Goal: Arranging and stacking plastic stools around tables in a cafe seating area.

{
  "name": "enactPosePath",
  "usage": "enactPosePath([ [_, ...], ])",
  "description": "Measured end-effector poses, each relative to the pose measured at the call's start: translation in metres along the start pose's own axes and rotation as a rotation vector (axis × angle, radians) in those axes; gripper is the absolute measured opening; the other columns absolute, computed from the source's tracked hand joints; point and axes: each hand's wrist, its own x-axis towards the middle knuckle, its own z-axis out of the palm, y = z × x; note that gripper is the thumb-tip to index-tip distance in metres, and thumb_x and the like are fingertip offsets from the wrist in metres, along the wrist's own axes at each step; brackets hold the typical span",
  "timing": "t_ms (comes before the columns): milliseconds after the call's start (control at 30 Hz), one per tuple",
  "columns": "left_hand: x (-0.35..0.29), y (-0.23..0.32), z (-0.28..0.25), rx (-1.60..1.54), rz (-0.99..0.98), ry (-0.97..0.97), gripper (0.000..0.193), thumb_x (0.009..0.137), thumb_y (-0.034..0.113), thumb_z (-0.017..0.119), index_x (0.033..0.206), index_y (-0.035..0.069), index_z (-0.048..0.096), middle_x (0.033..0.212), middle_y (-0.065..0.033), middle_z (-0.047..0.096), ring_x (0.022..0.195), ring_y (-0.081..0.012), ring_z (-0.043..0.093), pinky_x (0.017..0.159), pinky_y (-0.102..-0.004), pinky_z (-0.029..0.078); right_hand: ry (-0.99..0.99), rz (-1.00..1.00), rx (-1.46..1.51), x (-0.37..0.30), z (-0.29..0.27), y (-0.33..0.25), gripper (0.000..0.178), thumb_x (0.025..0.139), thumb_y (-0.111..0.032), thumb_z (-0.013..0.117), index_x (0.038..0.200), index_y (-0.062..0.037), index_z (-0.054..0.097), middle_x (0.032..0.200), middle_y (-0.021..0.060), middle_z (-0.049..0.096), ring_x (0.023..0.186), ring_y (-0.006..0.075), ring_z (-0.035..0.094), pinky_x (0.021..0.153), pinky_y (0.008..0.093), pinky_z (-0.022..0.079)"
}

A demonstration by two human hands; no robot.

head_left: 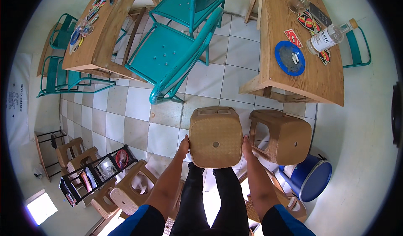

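A tan plastic stool (218, 129) with a woven-look square seat and a small centre hole is between my hands, just in front of my legs. My left hand (184, 145) is closed on its left edge, and my right hand (247, 146) grips the opposite edge. The fingertips are partly hidden behind the stool's sides. A similar tan stool (289, 141) stands close to my right hand, its seat tilted in this view. Whether the held stool's feet touch the floor I cannot tell.
Teal metal chairs (161, 55) stand ahead, near a wooden table (110, 30). On the right-hand table (268, 47) are a blue ashtray (282, 65), cards (293, 38) and a bottle (328, 39). A blue drum (317, 179) stands right; more stools (130, 192) and a black rack (98, 173) stand left.
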Motion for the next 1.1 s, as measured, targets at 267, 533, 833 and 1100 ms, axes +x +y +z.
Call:
enactPosePath([
  [267, 0.005, 0.001, -0.01, -0.001, -0.06, -0.021, 0.052, 0.084, 0.051, 0.024, 0.099, 0.007, 0.047, 0.095, -0.0076, 0.047, 0.091, -0.0216, 0.043, 0.077, -0.0423, 0.038, -0.099, -0.067, 0.167, 0.016, 0.015, 0.012, 0.061, 0.085, -0.049, 0.021, 0.106, 0.001, 0.05, 0.103, 0.0155, 0.053, 0.096, 0.0235, 0.048, 0.083, 0.0314, 0.034],
  [533, -0.046, 0.024, -0.017, 0.07, 0.002, -0.135, 0.053, 0.083, 0.051, 0.026, 0.116, 0.012, 0.042, 0.118, -0.0075, 0.041, 0.107, -0.021, 0.038, 0.082, -0.0428, 0.035, 0.014, -0.035, -0.046, 0.01, -0.007, 0.021, 0.06, 0.084, -0.047, 0.027, 0.094, 0.0064, 0.054, 0.09, 0.0216, 0.056, 0.088, 0.0311, 0.052, 0.077, 0.0355, 0.037],
  [833, -0.175, 0.05, -0.036, 0.08, 0.229, -0.091, 0.047, 0.083, 0.045, 0.032, 0.108, 0.009, 0.048, 0.095, -0.0068, 0.054, 0.087, -0.0184, 0.049, 0.073, -0.0357, 0.039, 0.022, -0.229, 0.25, -0.104, -0.046, 0.011, 0.05, 0.085, -0.041, 0.035, 0.087, 0.0041, 0.055, 0.079, 0.0134, 0.057, 0.076, 0.0209, 0.053, 0.069, 0.0302, 0.039],
  [1100, -0.318, 0.078, -0.066, -0.188, 0.59, -0.137, 0.034, 0.086, 0.03, 0.036, 0.092, 0.002, 0.053, 0.075, -0.0024, 0.053, 0.066, -0.0108, 0.048, 0.061, -0.0257, 0.04, 0.16, -0.532, 0.441, -0.277, -0.087, -0.069, 0.038, 0.085, -0.034, 0.041, 0.072, 0.0002, 0.051, 0.063, 0.0044, 0.049, 0.062, 0.0118, 0.044, 0.058, 0.0252, 0.036],
])
